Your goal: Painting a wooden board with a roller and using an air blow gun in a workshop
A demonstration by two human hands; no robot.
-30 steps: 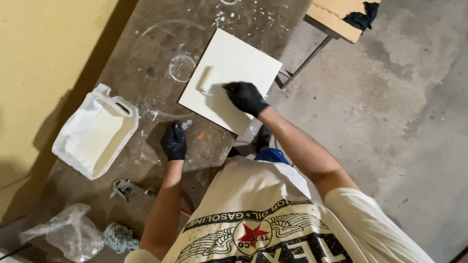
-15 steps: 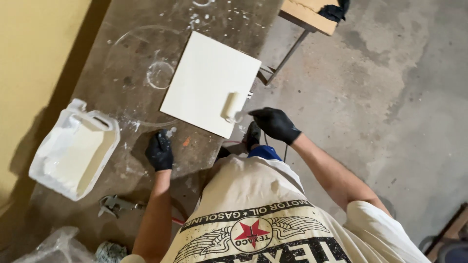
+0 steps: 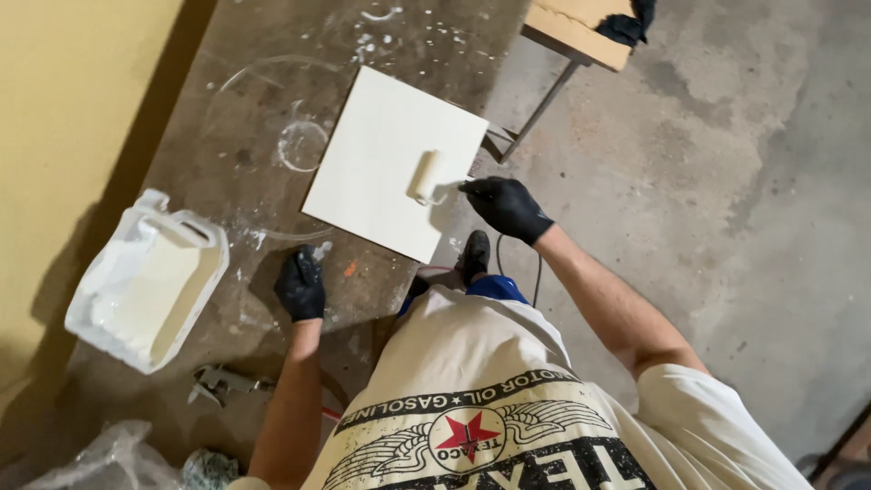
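1. Paint-spattered and dusty, the tabletop [image 3: 272, 109] is carrying a white square board [image 3: 381, 154] near its right edge.
2. We are gripping the paint roller [image 3: 426, 176] in our right hand [image 3: 504, 207], fingers closed round its handle, with the roller lying on the board.
3. Our left hand [image 3: 300, 286] is pressing flat on the tabletop just beside the board.
4. We are judging that even, overlapping strokes will be working best.
5. A cut-open jug [image 3: 145, 281] is sitting well to the left.

Both my hands wear black gloves, left [image 3: 300, 286] and right [image 3: 506, 208]. The flat square board [image 3: 381, 154] is cream-white, as is the foam roller sleeve [image 3: 425, 176]. The cut-open plastic jug [image 3: 145, 281] is translucent white, pale cream inside. The worn bench [image 3: 227, 109] is dull brown, flecked with white rings and spatters. The concrete floor [image 3: 708, 181] is mottled grey.
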